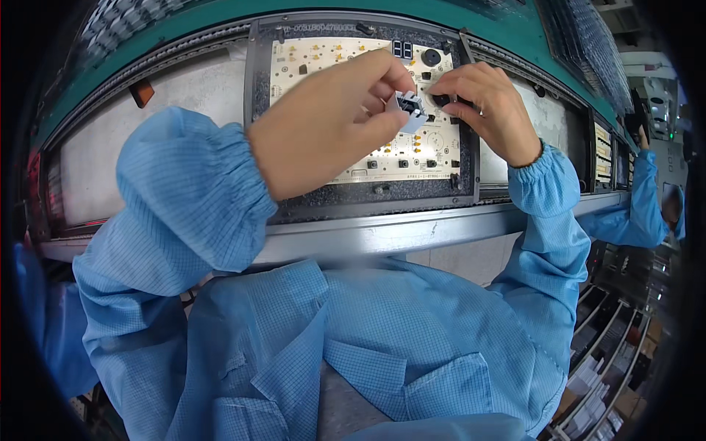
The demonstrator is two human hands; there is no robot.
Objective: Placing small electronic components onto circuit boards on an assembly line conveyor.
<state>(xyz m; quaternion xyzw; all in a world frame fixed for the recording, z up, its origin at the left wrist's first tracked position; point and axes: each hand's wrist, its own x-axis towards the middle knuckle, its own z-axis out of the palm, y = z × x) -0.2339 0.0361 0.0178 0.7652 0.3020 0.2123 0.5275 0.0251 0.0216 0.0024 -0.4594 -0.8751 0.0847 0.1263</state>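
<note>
Pinching a grey-white block (414, 123) mid-frame, my left hand's (338, 121) grip is closed on it, so it's not seated yet. Right hand's (491, 103) fingertips curl round a black part (441, 100); can't tell if it's gripped or mounted. Below, the cream board (327, 64) already has its digit display (402, 50) and round black component (431, 57), upper center.

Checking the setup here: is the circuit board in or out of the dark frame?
In: the circuit board lies inside the dark frame, whose borders show around it on four sides.
</note>
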